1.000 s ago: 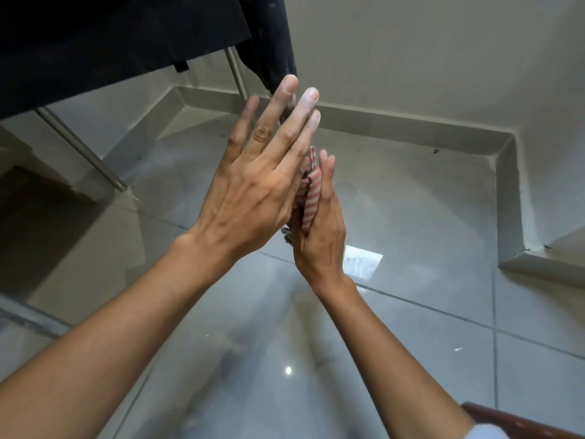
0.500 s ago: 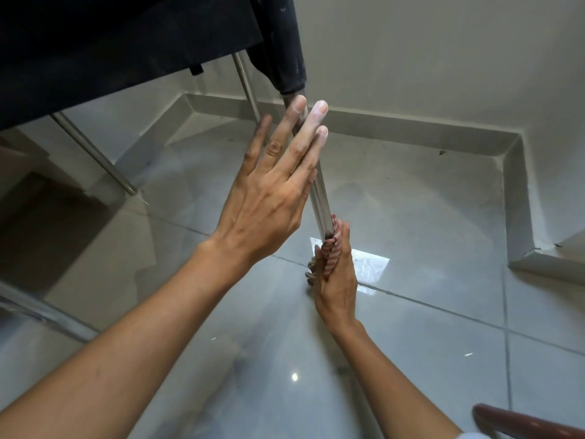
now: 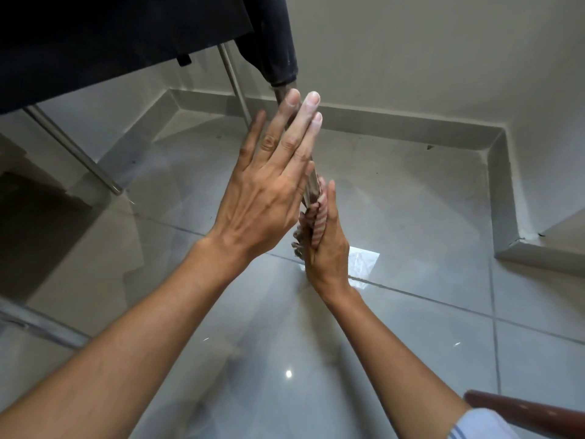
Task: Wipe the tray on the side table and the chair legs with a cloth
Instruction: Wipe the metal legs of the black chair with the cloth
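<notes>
A metal chair leg (image 3: 311, 180) runs down from a black sleeve (image 3: 278, 42) under the dark chair seat (image 3: 110, 36). My right hand (image 3: 326, 245) presses a red-and-white striped cloth (image 3: 318, 221) against the lower part of this leg. My left hand (image 3: 269, 191) lies flat against the leg's left side, fingers straight and pointing up, and holds nothing. Most of the leg is hidden between the two hands. No tray or side table is in view.
Two more thin metal chair legs (image 3: 234, 80) (image 3: 76, 150) slant down to the glossy grey tiled floor (image 3: 411, 217). A grey skirting (image 3: 395, 122) lines the wall corner behind. A dark red wooden piece (image 3: 531, 413) shows at the bottom right.
My right hand slid the cloth down the leg, then came back up a little. My left hand stayed flat against the leg.
</notes>
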